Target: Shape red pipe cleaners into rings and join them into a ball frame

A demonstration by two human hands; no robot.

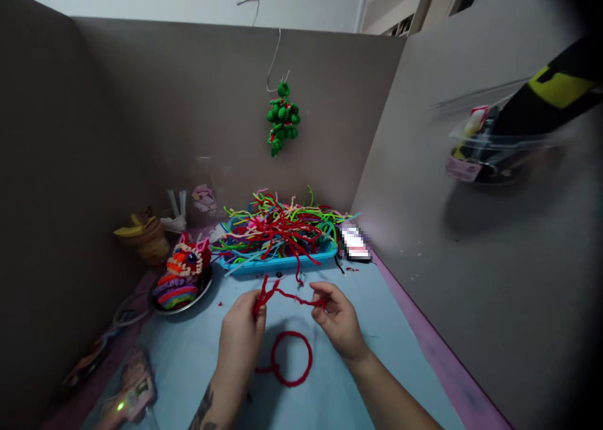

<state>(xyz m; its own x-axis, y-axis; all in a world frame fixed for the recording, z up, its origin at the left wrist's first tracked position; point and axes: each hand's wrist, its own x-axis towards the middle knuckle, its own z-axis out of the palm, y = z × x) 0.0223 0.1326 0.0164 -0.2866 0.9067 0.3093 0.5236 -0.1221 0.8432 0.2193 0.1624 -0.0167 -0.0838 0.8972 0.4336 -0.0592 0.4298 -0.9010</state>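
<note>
Head view: left hand (241,331) and right hand (338,317), fingers pinching opposite ends of a red pipe cleaner (288,295) above a red loop (292,358) on the tabletop (188,354).

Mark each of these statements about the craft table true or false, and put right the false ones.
1. Both hands grip one red pipe cleaner: left hand, right hand. True.
2. A red ring lies on the blue mat between the wrists. True.
3. The tray of loose pipe cleaners is yellow. False: it is blue.
4. The hanging ornament on the partition is purple. False: it is green.
5. The striped figure stands right of the tray. False: left, in a dish.
</note>
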